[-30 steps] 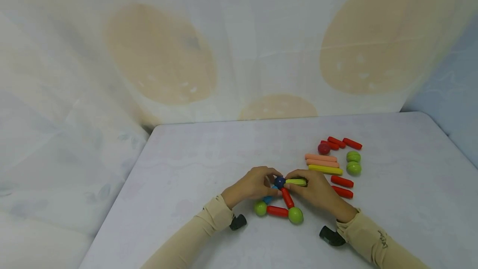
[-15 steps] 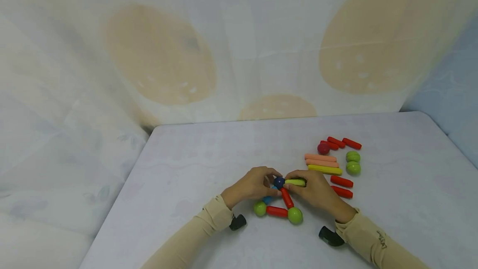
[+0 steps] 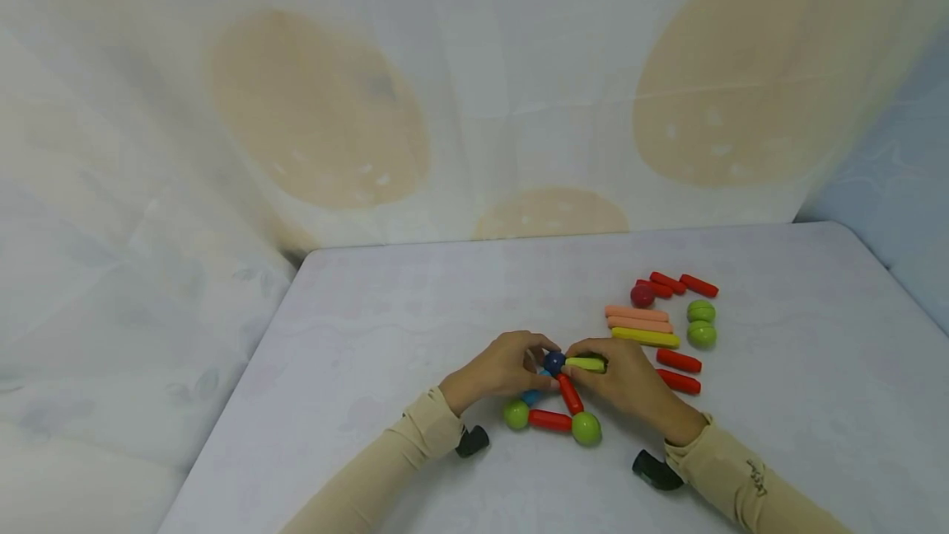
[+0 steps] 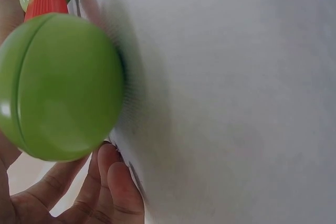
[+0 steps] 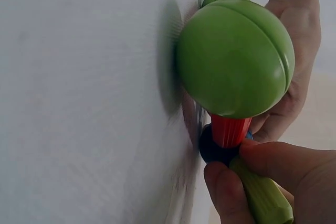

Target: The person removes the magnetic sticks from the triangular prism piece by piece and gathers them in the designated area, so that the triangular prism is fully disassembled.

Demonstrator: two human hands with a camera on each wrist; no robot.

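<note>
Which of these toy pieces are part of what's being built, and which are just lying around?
In use: dark blue ball gripped by the left hand; yellow-green stick pinched by the right hand; red-stick frame with two green balls.

Lying about: orange and yellow sticks; loose red sticks; dark red ball; two green balls.

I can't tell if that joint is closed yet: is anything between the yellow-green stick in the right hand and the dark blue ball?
Nothing visible. The yellow-green stick, pinched by the right hand, ends right at the dark blue ball, which the left hand steadies.
</note>
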